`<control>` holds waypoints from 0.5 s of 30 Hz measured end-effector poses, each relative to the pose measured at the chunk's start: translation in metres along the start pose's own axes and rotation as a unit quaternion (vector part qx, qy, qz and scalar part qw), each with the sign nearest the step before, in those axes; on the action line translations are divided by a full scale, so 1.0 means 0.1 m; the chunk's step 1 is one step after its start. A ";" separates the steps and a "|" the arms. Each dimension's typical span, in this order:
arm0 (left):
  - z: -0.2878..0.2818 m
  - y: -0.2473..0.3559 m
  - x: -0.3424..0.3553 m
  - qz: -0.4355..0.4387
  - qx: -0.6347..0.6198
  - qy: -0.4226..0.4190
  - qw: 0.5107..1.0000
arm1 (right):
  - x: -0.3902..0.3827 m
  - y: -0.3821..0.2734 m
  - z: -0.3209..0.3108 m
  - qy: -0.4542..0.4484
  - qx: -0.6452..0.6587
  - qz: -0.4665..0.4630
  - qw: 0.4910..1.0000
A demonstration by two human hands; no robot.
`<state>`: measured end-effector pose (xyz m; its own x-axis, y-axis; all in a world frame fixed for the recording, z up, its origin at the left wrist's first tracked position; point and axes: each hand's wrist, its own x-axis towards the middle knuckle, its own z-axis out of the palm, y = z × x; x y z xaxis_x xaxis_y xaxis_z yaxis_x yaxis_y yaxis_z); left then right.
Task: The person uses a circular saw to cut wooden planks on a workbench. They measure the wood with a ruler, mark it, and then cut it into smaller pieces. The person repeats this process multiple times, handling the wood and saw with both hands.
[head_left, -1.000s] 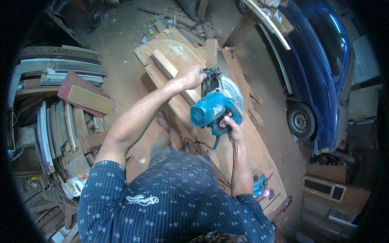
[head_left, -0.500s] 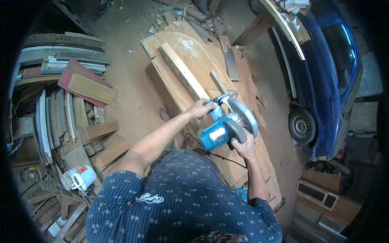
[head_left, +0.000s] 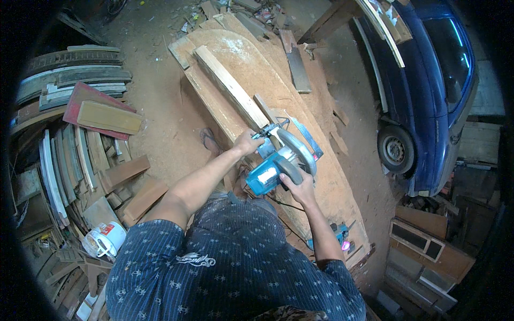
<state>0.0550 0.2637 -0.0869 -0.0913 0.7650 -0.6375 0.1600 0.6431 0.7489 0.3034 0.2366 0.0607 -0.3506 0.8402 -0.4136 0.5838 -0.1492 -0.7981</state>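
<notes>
A teal circular saw (head_left: 264, 177) with a silver blade guard rests at the near end of a long pale wooden beam (head_left: 227, 80). My right hand (head_left: 301, 188) is wrapped round its dark rear handle. At the front of the saw's base, my left hand (head_left: 248, 143) is closed on the edge by the guide clamp; its fingertips are partly hidden. A narrow wood strip (head_left: 263, 107) lies beside the beam, reaching toward the saw. Beneath them is a dusty wooden bench top (head_left: 326, 184). The blade itself is hidden.
Another teal power tool (head_left: 340, 232) lies on the bench by my right forearm. A dark cord (head_left: 289, 204) runs below the saw. Stacked boards (head_left: 80, 75) and a white bucket (head_left: 110, 238) stand left. A blue car (head_left: 423, 96) is at right, with a dark plank (head_left: 297, 69) nearer.
Both hands and the saw have shifted left, against the beam's near end. The view has moved a little, and more of the second power tool now shows beside my right forearm.
</notes>
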 end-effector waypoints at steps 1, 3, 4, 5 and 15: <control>-0.03 -0.05 0.05 0.001 0.003 0.006 1.000 | 0.06 0.03 0.04 0.006 -0.013 -0.013 1.000; -0.07 -0.18 0.15 0.002 0.006 0.019 1.000 | 0.16 0.06 0.13 0.015 -0.043 -0.041 0.998; -0.08 -0.23 0.20 -0.001 0.005 0.033 0.999 | 0.22 0.08 0.17 0.016 -0.040 -0.049 0.998; -0.09 -0.29 0.25 -0.006 -0.006 0.027 1.000 | 0.27 0.09 0.19 0.012 -0.053 -0.042 0.998; -0.13 -0.54 0.51 0.065 -0.057 0.058 0.995 | 0.43 0.10 0.39 0.007 -0.069 -0.059 0.996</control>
<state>0.0284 0.2688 -0.1577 -0.1907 0.8360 -0.5144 0.0665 0.5339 0.8430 0.2654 0.2507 0.0173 -0.4136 0.8548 -0.3135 0.6346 0.0237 -0.7725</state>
